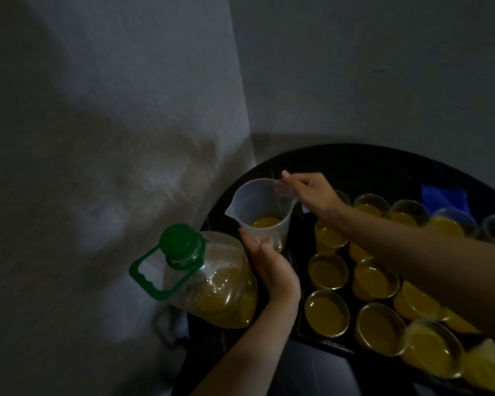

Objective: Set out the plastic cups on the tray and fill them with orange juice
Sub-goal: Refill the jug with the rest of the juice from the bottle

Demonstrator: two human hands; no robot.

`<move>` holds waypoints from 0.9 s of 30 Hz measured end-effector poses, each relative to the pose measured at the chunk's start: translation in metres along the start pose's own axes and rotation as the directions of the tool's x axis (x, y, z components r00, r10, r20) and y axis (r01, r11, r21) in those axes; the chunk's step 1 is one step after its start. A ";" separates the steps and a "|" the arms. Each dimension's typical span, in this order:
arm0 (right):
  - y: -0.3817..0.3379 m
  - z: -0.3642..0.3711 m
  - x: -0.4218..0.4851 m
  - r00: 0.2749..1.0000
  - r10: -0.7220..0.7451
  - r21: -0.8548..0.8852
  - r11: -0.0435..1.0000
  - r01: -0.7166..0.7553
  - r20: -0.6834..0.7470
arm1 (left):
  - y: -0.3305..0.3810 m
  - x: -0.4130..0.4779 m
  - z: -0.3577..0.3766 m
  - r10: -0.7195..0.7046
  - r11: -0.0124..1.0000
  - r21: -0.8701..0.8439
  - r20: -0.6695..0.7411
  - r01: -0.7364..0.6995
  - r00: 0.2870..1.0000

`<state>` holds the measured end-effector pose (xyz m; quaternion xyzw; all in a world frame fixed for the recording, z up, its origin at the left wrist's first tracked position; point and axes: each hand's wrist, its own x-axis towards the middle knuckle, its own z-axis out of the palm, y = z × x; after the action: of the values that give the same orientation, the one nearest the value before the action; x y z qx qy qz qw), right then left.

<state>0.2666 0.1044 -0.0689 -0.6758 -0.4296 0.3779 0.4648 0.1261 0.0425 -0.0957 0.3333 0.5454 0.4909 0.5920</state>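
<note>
Beneath the right arm (pixel 412 247), perhaps 3 cups (pixel 327 238) half hidden; tray (pixel 323 342) cropped.

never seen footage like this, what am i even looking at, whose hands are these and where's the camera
There is no machine here: a person works with bare hands. The single picture comes from a camera worn on their head, looking down. The right hand pinches the handle of a clear measuring jug that holds a little orange juice, and the left hand grips its base. Beside the jug stands a large juice bottle with a green cap. On the dark tray sit plastic cups, most already filled. Everything rests on a black table.
</note>
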 end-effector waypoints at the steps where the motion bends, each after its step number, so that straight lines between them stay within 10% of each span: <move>1: 0.000 0.000 0.000 1.000 -0.009 -0.009 1.000 0.009 -0.007 | 0.001 0.000 -0.001 -0.005 1.000 0.029 0.025 0.005 1.000; 12: -0.011 0.004 -0.041 0.917 -0.192 -0.455 0.891 0.013 -0.350 | 0.002 -0.036 -0.022 -0.114 0.994 0.023 0.168 0.111 0.979; 24: -0.054 0.059 -0.199 0.839 -0.298 -0.228 0.950 0.214 -0.454 | 0.006 -0.118 -0.130 -0.162 0.982 -0.039 0.308 0.183 0.937; 27: -0.086 0.080 -0.222 0.871 -0.313 -0.175 0.948 0.265 -0.379 | 0.004 -0.135 -0.162 -0.102 0.994 0.050 0.107 0.097 0.989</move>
<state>0.0973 -0.0614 0.0157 -0.6929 -0.4426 0.1313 0.5539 -0.0225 -0.1065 -0.0783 0.3451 0.5387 0.4297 0.6372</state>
